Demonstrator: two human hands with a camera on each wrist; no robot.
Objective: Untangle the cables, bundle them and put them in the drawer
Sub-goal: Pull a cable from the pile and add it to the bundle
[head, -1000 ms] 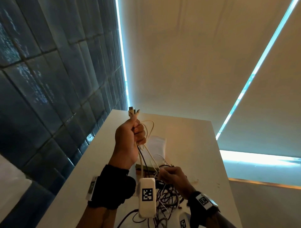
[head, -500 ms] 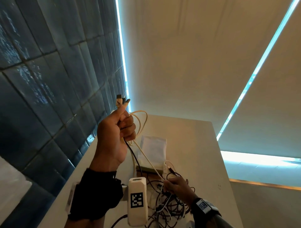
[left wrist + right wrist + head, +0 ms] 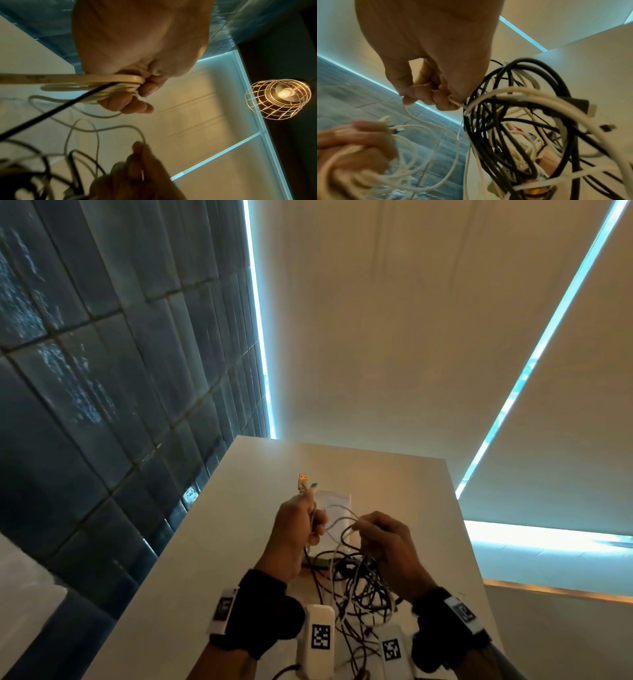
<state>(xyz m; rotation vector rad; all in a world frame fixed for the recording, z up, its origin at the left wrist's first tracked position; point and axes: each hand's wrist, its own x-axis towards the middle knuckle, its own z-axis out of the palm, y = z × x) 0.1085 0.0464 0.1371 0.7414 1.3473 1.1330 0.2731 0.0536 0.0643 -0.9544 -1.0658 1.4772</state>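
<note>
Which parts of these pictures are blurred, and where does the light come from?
Head view: sharp; cyan light strips glow beside the blinds. Left wrist view: a caged lamp shines warm; the left hand is sharp, the right hand dark and blurred. Right wrist view: the left hand is smeared, the cables mostly clear.

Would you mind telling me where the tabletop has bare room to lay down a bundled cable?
The table shows bare patches along its left edge beside the tiled wall, at the far end beyond the white packet, and along the right side. The near middle is crowded with the cable tangle under both hands.
</note>
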